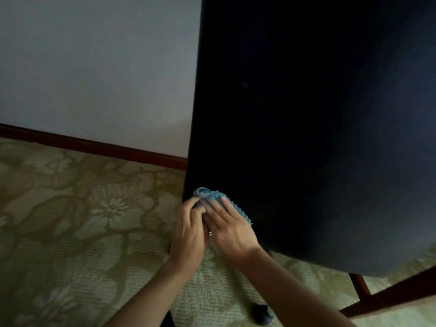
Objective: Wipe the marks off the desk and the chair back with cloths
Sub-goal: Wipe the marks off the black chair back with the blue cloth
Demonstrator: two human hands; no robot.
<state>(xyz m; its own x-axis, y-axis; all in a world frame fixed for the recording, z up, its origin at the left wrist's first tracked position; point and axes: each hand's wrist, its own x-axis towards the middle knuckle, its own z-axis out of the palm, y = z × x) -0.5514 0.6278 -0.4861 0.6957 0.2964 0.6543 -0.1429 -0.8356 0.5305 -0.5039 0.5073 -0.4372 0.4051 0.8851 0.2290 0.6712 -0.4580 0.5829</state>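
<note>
The chair back fills most of the right side as one broad black panel, so dark that any marks on it are hard to make out; a faint pale speck shows high on it, possibly a smudge. Its top and right side are cut off by the edge of the view.

Down at the panel's lower left corner a light blue cloth with a fringed edge is bunched against the dark surface. The right hand lies over it with fingers stretched flat, pressing the cloth onto the chair back. The left hand sits just beside, touching the right hand, its fingertips curled and pinching the left end of the cloth at the panel's edge. Much of the cloth is hidden under both hands.

Behind and left stands a plain pale wall with a reddish-brown skirting board along its foot. The floor is a beige carpet with a large flower pattern. Below the chair back's lower right edge a reddish wooden leg and a dark rail show, partly cut off. Between the forearms, low down, lies a small dark blue object, too blurred to name.
</note>
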